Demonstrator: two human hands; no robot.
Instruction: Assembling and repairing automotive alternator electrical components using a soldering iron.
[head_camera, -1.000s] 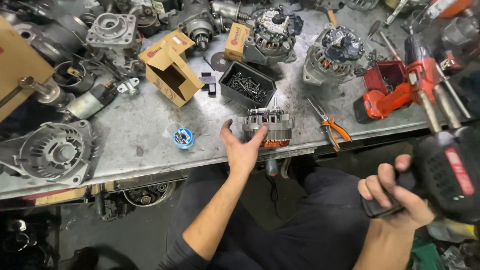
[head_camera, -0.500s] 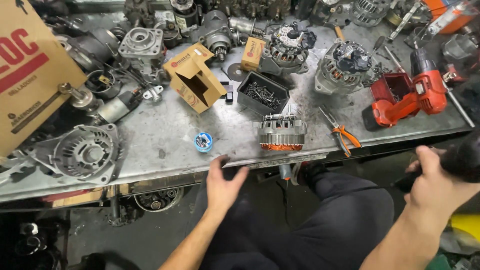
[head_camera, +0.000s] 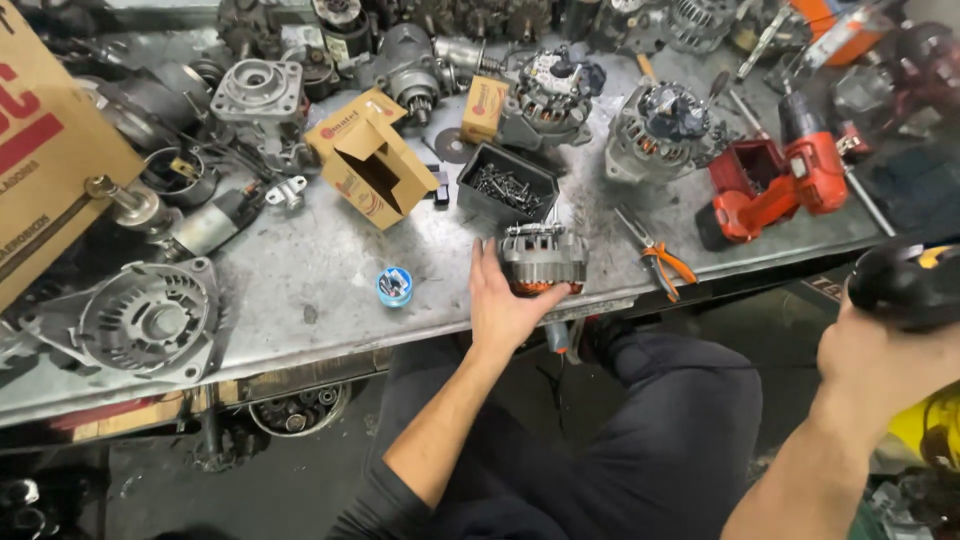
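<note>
Left hand (head_camera: 505, 305) fingers were wrapped around stator (head_camera: 543, 258) at table (head_camera: 300, 290) edge; firmer grip judged needed. Right hand (head_camera: 870, 355) was closed on power tool (head_camera: 905, 285).

A ribbed stator ring (head_camera: 543, 258) with copper windings is being gripped from its near side by the left hand (head_camera: 510, 305) at the front edge of the metal workbench (head_camera: 300, 290). A dark power tool (head_camera: 905, 283) is being held by the right hand (head_camera: 868, 358), well off to the right of the bench. A black tray of screws (head_camera: 505, 186) is sitting just behind the ring, orange-handled pliers (head_camera: 660, 255) are lying to its right, and a small blue spool (head_camera: 394, 286) is resting to its left. An open cardboard box (head_camera: 375, 170) is lying further back.
</note>
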